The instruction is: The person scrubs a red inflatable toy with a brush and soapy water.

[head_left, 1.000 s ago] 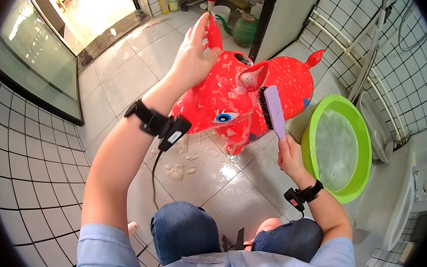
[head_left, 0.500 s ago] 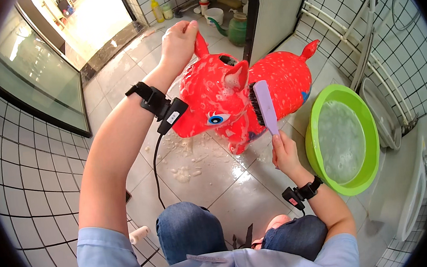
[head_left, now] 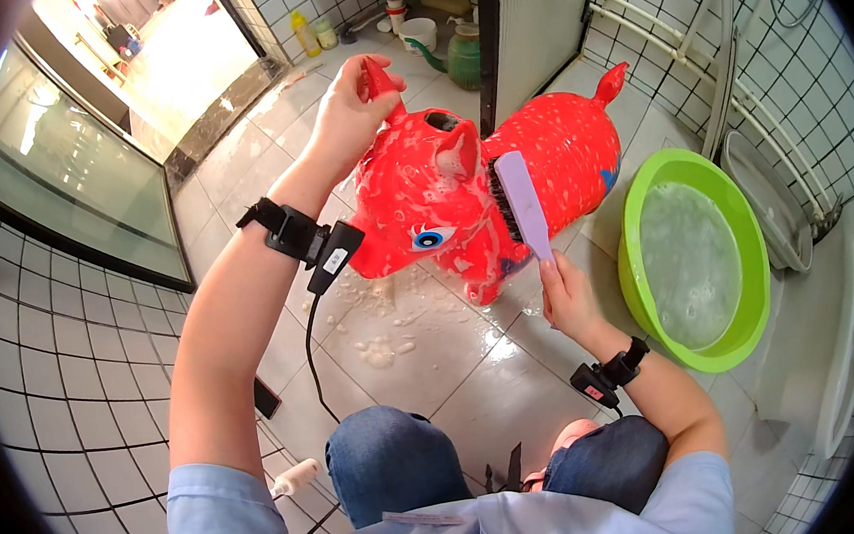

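A red inflatable rubber animal toy (head_left: 481, 192) stands on the wet tiled floor (head_left: 475, 364) at picture centre. The left hand (head_left: 350, 112) grips its ear at 11 o'clock; the right hand (head_left: 570, 296), at 5 o'clock, holds a lilac plastic scrubbing brush (head_left: 520, 204) against its neck. A round green plastic basin (head_left: 692, 256) of water sits at 3 o'clock, a dark green jug (head_left: 463, 55) behind at 12.
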Demonstrator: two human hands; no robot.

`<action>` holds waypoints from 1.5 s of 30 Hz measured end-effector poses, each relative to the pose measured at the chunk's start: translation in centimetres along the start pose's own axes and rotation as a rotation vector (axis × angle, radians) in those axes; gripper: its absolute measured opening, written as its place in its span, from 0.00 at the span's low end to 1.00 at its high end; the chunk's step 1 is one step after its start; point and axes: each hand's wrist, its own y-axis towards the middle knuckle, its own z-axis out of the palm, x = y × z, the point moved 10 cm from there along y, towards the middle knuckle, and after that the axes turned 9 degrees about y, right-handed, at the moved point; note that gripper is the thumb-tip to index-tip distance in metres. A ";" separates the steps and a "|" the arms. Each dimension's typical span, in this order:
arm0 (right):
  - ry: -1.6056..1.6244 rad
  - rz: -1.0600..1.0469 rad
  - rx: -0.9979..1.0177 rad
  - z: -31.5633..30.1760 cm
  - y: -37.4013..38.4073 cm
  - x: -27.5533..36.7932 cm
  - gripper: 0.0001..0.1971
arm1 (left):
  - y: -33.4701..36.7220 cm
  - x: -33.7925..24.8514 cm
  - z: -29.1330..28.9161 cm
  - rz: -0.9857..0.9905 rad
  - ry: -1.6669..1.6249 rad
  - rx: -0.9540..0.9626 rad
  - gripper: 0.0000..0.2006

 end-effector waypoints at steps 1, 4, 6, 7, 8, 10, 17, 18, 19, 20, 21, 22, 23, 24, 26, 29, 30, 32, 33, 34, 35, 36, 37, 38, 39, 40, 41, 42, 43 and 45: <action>-0.004 0.005 0.002 0.0 0.0 0.0 0.14 | -0.7 -0.3 0.4 -0.015 -0.002 0.011 0.18; -0.011 0.006 0.005 -0.2 -0.1 0.1 0.14 | -1.4 0.0 0.9 0.019 0.078 -0.008 0.27; -0.011 -0.015 0.005 -0.4 -0.1 0.3 0.14 | -2.3 2.7 1.3 -0.221 0.254 0.015 0.28; -0.007 -0.063 0.003 -0.4 0.0 1.0 0.13 | -3.2 2.5 1.7 -0.216 0.298 0.024 0.27; 0.005 -0.108 0.002 0.0 0.1 2.0 0.13 | -4.4 2.5 1.9 -0.214 0.348 0.037 0.27; 0.066 -0.198 0.015 1.2 1.3 4.6 0.13 | -6.1 1.5 1.9 -0.162 0.460 -0.025 0.26; 0.023 -0.197 0.118 1.4 2.8 1.2 0.11 | -6.9 1.7 1.1 -0.140 0.422 -0.124 0.27; 0.038 -0.164 0.141 1.2 1.6 0.1 0.11 | -7.0 1.9 1.0 -0.114 0.386 -0.134 0.27; 0.067 -0.182 0.137 1.1 1.3 0.0 0.11 | -7.1 2.2 1.3 -0.092 0.346 -0.137 0.27; 0.096 -0.199 0.133 1.0 1.1 0.0 0.10 | -7.0 2.4 1.5 -0.063 0.350 -0.158 0.26; 0.123 -0.217 0.127 0.8 0.9 0.1 0.10 | -7.1 2.6 1.7 -0.061 0.332 -0.151 0.26; 0.157 -0.233 0.120 1.3 1.5 0.9 0.10 | -7.3 1.9 2.0 -0.060 0.319 -0.139 0.25; 0.201 -0.258 0.121 2.5 3.3 2.5 0.11 | -7.4 1.4 1.8 -0.060 0.320 -0.135 0.25; 0.245 -0.290 0.127 3.4 4.7 4.3 0.11 | -7.9 0.5 0.7 0.125 0.551 -0.180 0.23; 0.240 -0.205 0.171 3.5 6.5 5.7 0.12 | -7.8 0.9 0.7 0.058 0.527 -0.135 0.23; 0.196 -0.228 0.124 2.8 4.5 1.2 0.14 | -7.6 1.1 1.2 0.035 0.483 -0.134 0.23; 0.180 -0.261 0.094 2.2 3.1 -0.7 0.15 | -7.7 0.8 1.4 0.117 0.558 -0.151 0.23; 0.217 -0.057 0.140 1.7 1.2 -3.0 0.15 | -8.1 -0.3 1.9 0.252 0.691 -0.170 0.23; 0.246 -0.011 0.147 1.9 1.1 -3.2 0.15 | -8.1 0.0 1.6 0.184 0.595 -0.176 0.23; 0.273 0.037 0.152 2.0 0.9 -3.4 0.15 | -8.1 0.2 1.6 0.118 0.496 -0.176 0.23; 0.396 0.123 0.200 3.0 1.6 -2.7 0.16 | -8.2 0.8 1.8 0.052 0.399 -0.167 0.23; 0.523 0.204 0.249 4.0 2.8 -1.5 0.16 | -8.4 0.2 1.7 0.196 0.690 -0.163 0.22; 0.566 0.200 0.261 4.6 4.9 -0.1 0.17 | -8.3 0.4 1.5 0.136 0.614 -0.164 0.22; 0.603 0.196 0.271 5.0 6.4 1.0 0.19 | -8.1 0.2 1.4 0.075 0.533 -0.168 0.22; 0.623 0.202 0.276 5.1 6.9 1.3 0.19 | -8.0 0.4 1.4 0.015 0.442 -0.175 0.22; 0.640 0.213 0.278 5.0 7.0 1.2 0.20 | -7.8 1.1 1.3 -0.049 0.367 -0.167 0.22; 0.655 0.221 0.284 5.1 7.0 0.9 0.20 | -7.9 1.3 1.0 -0.003 0.375 -0.175 0.22; 0.632 0.298 0.269 5.6 5.7 -2.0 0.21 | -8.1 1.9 0.4 0.042 0.385 -0.183 0.22; 0.556 0.329 0.252 5.1 4.2 -4.0 0.21 | -8.1 1.8 0.5 0.073 0.368 -0.200 0.22; 0.404 0.401 0.220 3.4 1.4 -7.8 0.22 | -8.1 1.5 0.8 0.140 0.334 -0.232 0.22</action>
